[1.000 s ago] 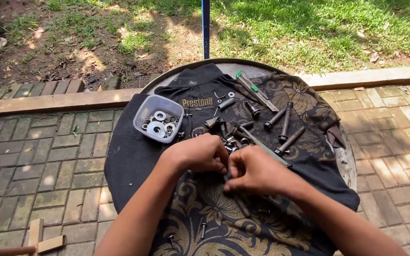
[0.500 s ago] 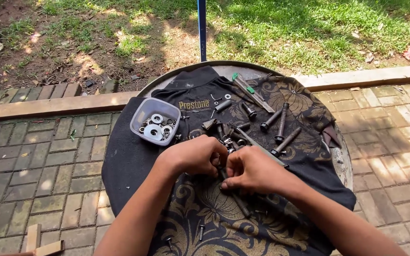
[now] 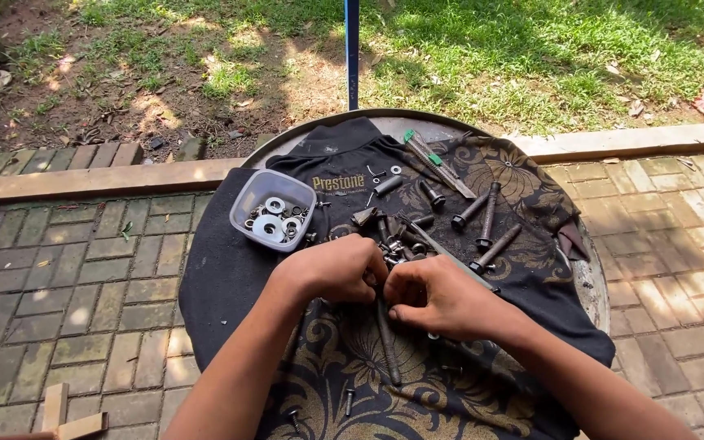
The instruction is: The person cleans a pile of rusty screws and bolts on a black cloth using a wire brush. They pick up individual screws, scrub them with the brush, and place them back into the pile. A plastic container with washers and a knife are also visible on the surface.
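Little has shifted since a moment ago — both hands stay bunched together over the black, gold-patterned cloth (image 3: 230,285) covering the round metal table (image 3: 592,281). The left hand (image 3: 332,269) and right hand (image 3: 437,297) close their fingers on a long dark steel bolt (image 3: 389,346) — several bolts (image 3: 486,216) lie loose, and washers fill the clear plastic tub (image 3: 273,209).

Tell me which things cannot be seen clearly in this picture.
Head view only:
- Small part between the left hand and right hand: hidden by fingers.
- Long bolt: top end under the hands.
- Tub contents: too small to count.
- Pole: cut by the top edge.
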